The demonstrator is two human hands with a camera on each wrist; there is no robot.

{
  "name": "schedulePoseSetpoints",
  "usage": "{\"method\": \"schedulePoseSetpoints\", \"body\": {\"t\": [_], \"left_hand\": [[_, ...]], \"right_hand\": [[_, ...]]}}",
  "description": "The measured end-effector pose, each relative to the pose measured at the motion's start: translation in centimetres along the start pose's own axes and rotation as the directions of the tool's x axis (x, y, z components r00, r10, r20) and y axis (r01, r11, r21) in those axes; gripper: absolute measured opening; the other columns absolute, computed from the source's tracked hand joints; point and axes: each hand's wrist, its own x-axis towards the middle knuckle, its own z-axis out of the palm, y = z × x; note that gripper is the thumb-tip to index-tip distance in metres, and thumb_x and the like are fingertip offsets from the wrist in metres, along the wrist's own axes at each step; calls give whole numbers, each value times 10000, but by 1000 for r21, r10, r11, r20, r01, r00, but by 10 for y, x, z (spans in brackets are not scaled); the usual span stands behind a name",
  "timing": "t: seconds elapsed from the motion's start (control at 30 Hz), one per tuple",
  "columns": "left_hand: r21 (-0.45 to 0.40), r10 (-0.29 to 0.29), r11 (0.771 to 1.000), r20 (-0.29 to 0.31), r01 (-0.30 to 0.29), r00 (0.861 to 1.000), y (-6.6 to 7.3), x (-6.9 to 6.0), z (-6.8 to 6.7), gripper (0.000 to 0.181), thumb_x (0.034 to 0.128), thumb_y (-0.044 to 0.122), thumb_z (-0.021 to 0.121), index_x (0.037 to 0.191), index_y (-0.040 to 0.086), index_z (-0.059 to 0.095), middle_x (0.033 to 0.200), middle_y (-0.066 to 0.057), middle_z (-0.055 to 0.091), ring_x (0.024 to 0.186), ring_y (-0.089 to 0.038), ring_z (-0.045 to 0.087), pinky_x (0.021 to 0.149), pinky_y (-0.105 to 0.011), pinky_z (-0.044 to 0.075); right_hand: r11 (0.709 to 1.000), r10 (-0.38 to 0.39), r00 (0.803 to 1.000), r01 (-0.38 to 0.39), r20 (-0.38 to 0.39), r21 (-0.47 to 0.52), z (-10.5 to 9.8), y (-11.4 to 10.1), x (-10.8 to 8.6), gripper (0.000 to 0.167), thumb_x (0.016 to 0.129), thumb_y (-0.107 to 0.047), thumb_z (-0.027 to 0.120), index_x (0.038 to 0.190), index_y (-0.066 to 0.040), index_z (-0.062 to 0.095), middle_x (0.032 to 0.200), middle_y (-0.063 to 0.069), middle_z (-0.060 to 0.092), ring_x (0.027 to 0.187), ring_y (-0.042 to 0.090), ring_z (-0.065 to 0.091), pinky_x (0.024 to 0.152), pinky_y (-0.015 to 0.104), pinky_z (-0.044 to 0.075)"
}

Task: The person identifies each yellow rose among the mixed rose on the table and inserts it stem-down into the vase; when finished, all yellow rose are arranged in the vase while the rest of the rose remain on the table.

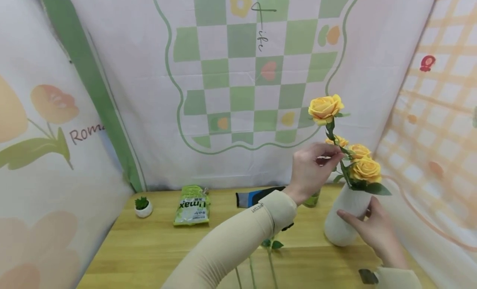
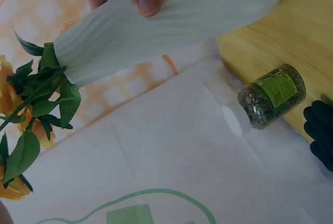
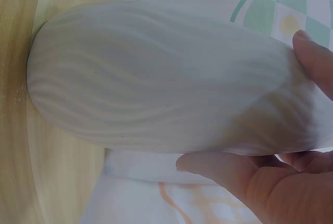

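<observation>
My left hand (image 1: 313, 167) pinches the stem of a yellow rose (image 1: 326, 109) above the vase's mouth. That bloom stands higher than the other yellow roses (image 1: 367, 169), which sit in the white vase (image 1: 337, 225). Around the vase's upper part my right hand (image 1: 378, 233) holds on, thumb on one side. In the right wrist view, the ribbed vase (image 3: 156, 78) stands slightly tilted on the wooden table, with thumb and fingers on opposite sides. Green leaves (image 2: 52, 83) crowd the vase's mouth in the left wrist view. The lower end of the pinched stem is hidden among them.
Several green stems (image 1: 271, 260) lie at the table's front, partly behind my left sleeve. A glove (image 1: 244, 199), a green packet (image 1: 191, 206) and a small potted plant (image 1: 143, 207) sit farther left. Behind the vase stands a white-capped jar (image 2: 276, 91). Printed cloths surround the table.
</observation>
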Motion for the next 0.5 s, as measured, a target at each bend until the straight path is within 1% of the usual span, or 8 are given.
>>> {"method": "schedulePoseSetpoints", "body": {"t": [0.1, 0.17, 0.2, 0.27, 0.33, 0.4, 0.43, 0.5], "left_hand": [[1, 19, 1000, -15, -19, 1000, 0, 5, 0, 64, 980, 71, 812, 1022, 27, 792, 998, -61, 794, 928, 21, 741, 817, -63, 539], [9, 20, 1000, -6, -20, 1000, 1, 7, 1, 59, 984, 81, 810, 1018, 35, 795, 997, -53, 794, 929, 27, 738, 820, -59, 535], [3, 13, 1000, 4, -13, 1000, 1, 8, 2, 56, 983, 77, 810, 1017, 34, 797, 994, -57, 794, 923, 19, 742, 817, -60, 535], [12, -9, 1000, 41, 8, 999, 1, 7, 3, 60, 989, 86, 804, 1028, 39, 801, 998, -52, 796, 917, 25, 738, 818, -54, 530], [13, -40, 999, 87, 39, 995, 1, 5, 5, 62, 992, 88, 803, 1037, 46, 805, 999, -48, 799, 907, 22, 740, 819, -52, 527], [18, -72, 997, 133, 70, 989, 1, 3, 6, 61, 994, 92, 803, 1041, 54, 810, 1003, -39, 803, 900, 32, 736, 822, -47, 522], [41, -86, 996, 155, 81, 984, 1, 1, 8, 61, 998, 110, 803, 1042, 70, 815, 1006, -19, 805, 895, 58, 722, 822, -41, 516], [56, -112, 993, 188, 103, 976, 0, -2, 10, 54, 994, 118, 811, 1033, 83, 821, 1001, -1, 808, 874, 82, 703, 815, -34, 509]], "right_hand": [[1000, -11, 1000, 11, -12, -3, 0, -1, 1, 915, 948, -386, 865, 1574, 44, 354, 1469, 371, 508, 1297, 545, 527, 812, 285, 478], [1000, -13, 1000, 13, -11, 1, 0, -1, 2, 916, 952, -385, 860, 1578, 45, 347, 1476, 376, 499, 1295, 555, 523, 840, 360, 521], [1000, -13, 1000, 13, -9, 3, 0, -2, 2, 921, 955, -384, 858, 1582, 48, 341, 1482, 380, 491, 1297, 562, 519, 861, 426, 542], [1000, -7, 1000, 7, -3, 2, -1, -2, 2, 937, 961, -392, 850, 1590, 60, 324, 1492, 393, 475, 1300, 576, 512, 908, 571, 551], [1000, 0, 1000, 0, 7, -1, -1, -3, 1, 957, 969, -408, 838, 1599, 72, 303, 1501, 408, 456, 1303, 594, 502, 938, 693, 516], [1000, 5, 1000, -5, 10, -6, -1, -4, 0, 972, 970, -418, 834, 1607, 77, 291, 1502, 417, 452, 1306, 600, 499, 953, 728, 499], [1000, 6, 1000, -6, 12, -6, -1, -5, 0, 982, 970, -420, 834, 1615, 74, 282, 1505, 419, 448, 1308, 603, 497, 957, 737, 494], [1000, 8, 1000, -8, 13, -8, -1, -6, -1, 992, 969, -421, 835, 1625, 67, 273, 1510, 422, 444, 1310, 606, 495, 960, 737, 493]]}}
